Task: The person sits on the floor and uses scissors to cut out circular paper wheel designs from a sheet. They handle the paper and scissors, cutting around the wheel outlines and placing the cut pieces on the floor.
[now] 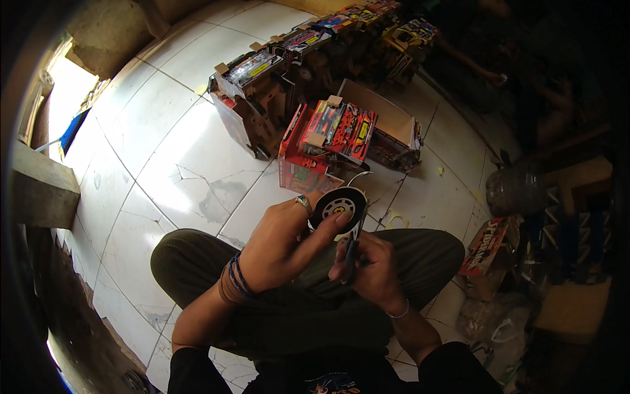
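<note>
Left hand [281, 246]: raised above the lap [295, 325], thumb pressed on the disc [326, 203], pinching it. Right hand [375, 266]: lower, just beside, fingers curled round scissors [352, 253], blades upward along the disc's right edge.

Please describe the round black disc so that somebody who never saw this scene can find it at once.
On the white tiled floor, find the seated person's dark trousers. Between the knees, the left hand holds the disc under its thumb. Unlike the scissors in the right hand, it is flat and round, black-rimmed with a pale slotted wheel pattern.
</note>
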The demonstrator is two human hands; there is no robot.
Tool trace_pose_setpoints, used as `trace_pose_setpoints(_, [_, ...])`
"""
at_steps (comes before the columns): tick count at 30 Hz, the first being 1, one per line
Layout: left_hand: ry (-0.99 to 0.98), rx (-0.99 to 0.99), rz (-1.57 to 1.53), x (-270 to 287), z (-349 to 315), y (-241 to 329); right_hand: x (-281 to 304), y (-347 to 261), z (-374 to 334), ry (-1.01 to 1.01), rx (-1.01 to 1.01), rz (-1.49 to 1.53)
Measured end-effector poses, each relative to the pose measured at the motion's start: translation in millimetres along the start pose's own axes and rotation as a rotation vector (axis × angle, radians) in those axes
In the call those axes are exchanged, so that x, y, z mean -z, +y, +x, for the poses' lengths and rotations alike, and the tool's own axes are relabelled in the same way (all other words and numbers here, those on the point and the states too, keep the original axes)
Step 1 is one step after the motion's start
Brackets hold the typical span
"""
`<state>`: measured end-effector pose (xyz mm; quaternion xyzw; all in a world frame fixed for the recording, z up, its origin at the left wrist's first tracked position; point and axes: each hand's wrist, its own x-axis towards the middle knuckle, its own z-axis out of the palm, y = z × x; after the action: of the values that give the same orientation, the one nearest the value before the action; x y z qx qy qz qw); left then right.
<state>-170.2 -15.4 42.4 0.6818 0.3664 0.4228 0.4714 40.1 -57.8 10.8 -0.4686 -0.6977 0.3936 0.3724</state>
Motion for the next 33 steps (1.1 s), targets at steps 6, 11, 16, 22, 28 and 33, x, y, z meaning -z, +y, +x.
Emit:
trace_pose_setpoints(6, [-0.025, 0.012, 0.009, 2.8, -0.5, 3.0, 2.9, -0.9, -1.7, -0.02, -0.027, -0.025])
trace_pose_setpoints(11, [-0.097, 0.03, 0.095, 7.5, -1.2, 3.0, 8.7, 0.0, -3.3, -0.073, -0.048, -0.04])
trace_pose_setpoints(16, [-0.079, -0.004, 0.029, 7.1, -1.0, 2.1, 4.6, 3.5, -3.4, -0.04, -0.011, -0.016])
trace_pose_setpoints(22, [-0.141, 0.011, 0.064, 10.8, -0.5, 4.4, 8.9, 4.3, -4.1, -0.068, -0.004, -0.005])
trace_pose_setpoints(28, [-0.148, 0.012, 0.049, 12.9, -0.8, 4.5, 7.9, 6.2, -5.5, -0.061, 0.005, -0.032])
trace_pose_setpoints(33, [-0.169, 0.026, 0.037, 12.6, -0.4, 5.7, 10.4, 5.6, -5.9, -0.059, 0.007, -0.022])
